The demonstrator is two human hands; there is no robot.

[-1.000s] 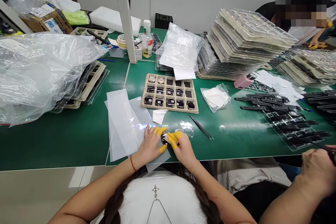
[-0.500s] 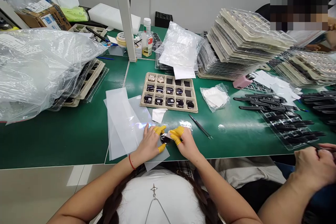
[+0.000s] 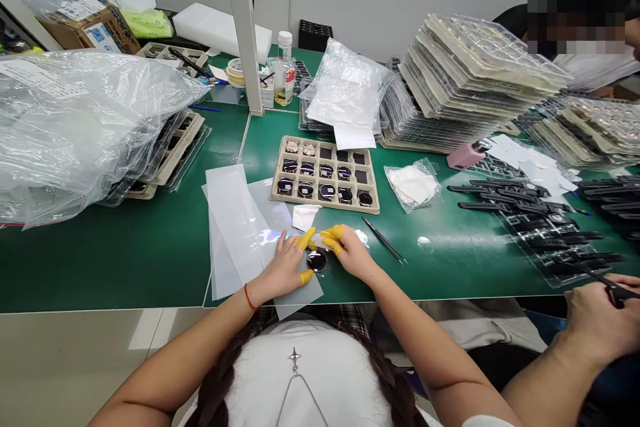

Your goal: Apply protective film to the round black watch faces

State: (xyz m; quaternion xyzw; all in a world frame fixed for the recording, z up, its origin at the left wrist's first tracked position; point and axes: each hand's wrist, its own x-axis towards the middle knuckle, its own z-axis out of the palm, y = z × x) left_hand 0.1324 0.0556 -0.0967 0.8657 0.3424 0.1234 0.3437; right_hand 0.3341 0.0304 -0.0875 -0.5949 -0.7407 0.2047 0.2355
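Observation:
A round, glossy black watch face (image 3: 316,261) lies low over the bench near its front edge. My left hand (image 3: 286,264) grips it from the left, yellow finger cots on the thumb and fingertips, the thumb at its lower left rim. Just above and right of it, my right hand (image 3: 349,252), also in yellow cots, pinches a small whitish wipe (image 3: 321,239). Beyond both hands is a beige tray (image 3: 325,207) of watch faces in compartments, some with white labels. A folded white cloth (image 3: 304,217) lies before the tray; black tweezers (image 3: 384,240) rest to the right.
Translucent sheets (image 3: 233,227) lie left of my hands. A bagged stack of white wipes (image 3: 413,185) sits right of the tray. Tall tray stacks (image 3: 450,80), a pink bottle (image 3: 466,156) and black straps (image 3: 505,197) stand farther right. A co-worker's hand (image 3: 600,313) is at right.
My right hand has lifted the wipe off the watch face, up and away from me, so more of the dark glass shows. My left hand stays beside the watch face.

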